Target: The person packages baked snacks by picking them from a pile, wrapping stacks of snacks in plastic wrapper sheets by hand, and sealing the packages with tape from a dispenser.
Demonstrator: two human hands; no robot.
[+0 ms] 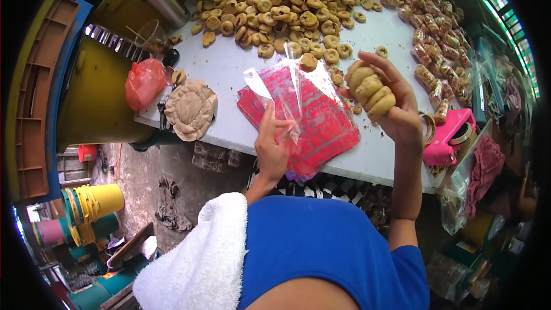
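In my right hand (pixel 402 107) is a short row of round baked cookies (pixel 371 90), held above the white table (pixel 232 118). My left hand (pixel 273 146) is over a stack of red-printed clear plastic bags (pixel 318 125), its fingers on a loose bag (pixel 290 116) whose film stands up from the stack. Whether the fingers pinch that film or only touch it is hard to make out. One cookie (pixel 308 62) lies on the far edge of the stack. Behind it spreads a big heap of ring-shaped cookies (pixel 280 8).
Filled, wrapped packs (pixel 430 43) are piled along the right side. A pink tape dispenser (pixel 447 137) stands at the right front corner. A round beige cushion (pixel 190 110), a red plastic bag (pixel 145 82) and a steel tumbler (pixel 165 4) are on the left. Stacked buckets (pixel 97 202) stand lower left.
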